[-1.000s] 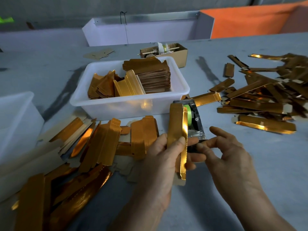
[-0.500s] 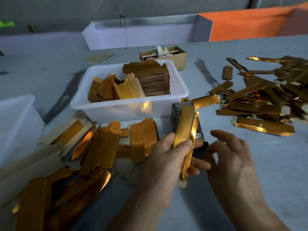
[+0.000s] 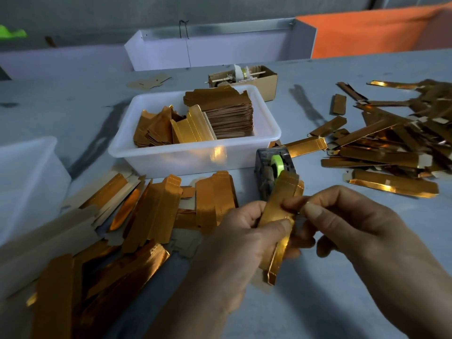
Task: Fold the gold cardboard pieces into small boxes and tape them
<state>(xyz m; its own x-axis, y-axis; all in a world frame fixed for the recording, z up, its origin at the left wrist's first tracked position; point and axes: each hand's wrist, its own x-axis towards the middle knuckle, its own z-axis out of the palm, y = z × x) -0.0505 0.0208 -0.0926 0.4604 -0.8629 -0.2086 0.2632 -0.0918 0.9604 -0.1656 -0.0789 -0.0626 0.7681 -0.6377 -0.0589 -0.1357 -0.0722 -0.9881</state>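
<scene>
The left hand [image 3: 247,231] grips a folded gold piece [image 3: 278,216] upright just in front of the tape dispenser [image 3: 274,167], so tape is close. The right hand [image 3: 342,221] pinches its upper edge, probably to press the seam closed for taping.

Glossy gold foil cardboard pieces [image 3: 156,211] lie by a translucent smooth plastic bin [image 3: 186,155] on a matt grey table [image 3: 318,302].

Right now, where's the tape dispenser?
In the head view, the tape dispenser stands centre on the table, just right of the white tub and directly behind the gold piece both hands hold.
</scene>
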